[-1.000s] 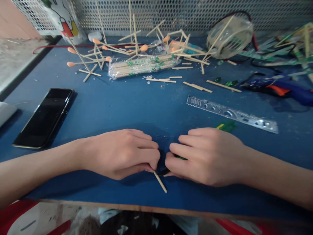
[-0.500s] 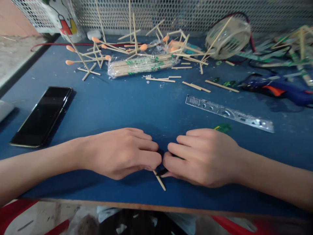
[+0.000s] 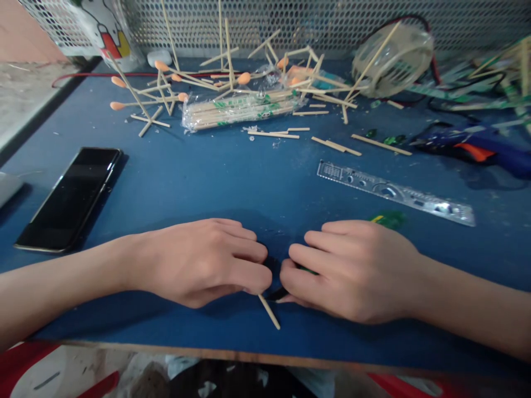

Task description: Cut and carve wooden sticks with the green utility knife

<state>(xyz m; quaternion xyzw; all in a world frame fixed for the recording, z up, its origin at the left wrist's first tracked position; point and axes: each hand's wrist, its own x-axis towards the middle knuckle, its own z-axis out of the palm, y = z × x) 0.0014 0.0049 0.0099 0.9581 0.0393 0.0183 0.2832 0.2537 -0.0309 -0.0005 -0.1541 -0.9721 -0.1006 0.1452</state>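
Observation:
My left hand [image 3: 211, 262] is closed, thumb and index pinching a thin wooden stick [image 3: 270, 312] against the blue table. The stick's near end points toward the table's front edge; its other end is hidden under the fingers. My right hand [image 3: 352, 271] is wrapped round what looks like a utility knife, with a dark blade [image 3: 277, 294] and a green translucent handle [image 3: 390, 219] showing behind the knuckles. The blade tip lies beside the stick, close to my left fingertips. Whether it touches the stick is hard to see.
A phone [image 3: 70, 199] lies at left, a clear ruler [image 3: 394, 190] at right. Behind are cut sticks [image 3: 277, 134], wrapped sticks [image 3: 244, 110], stick frames with orange tips [image 3: 166, 94], a blue glue gun [image 3: 477, 146] and a plastic cup [image 3: 392, 63].
The knife and my right hand have drawn slightly right, and the blade now sits beside the stick instead of across it. My left hand keeps its pinch. The view has shifted a little.

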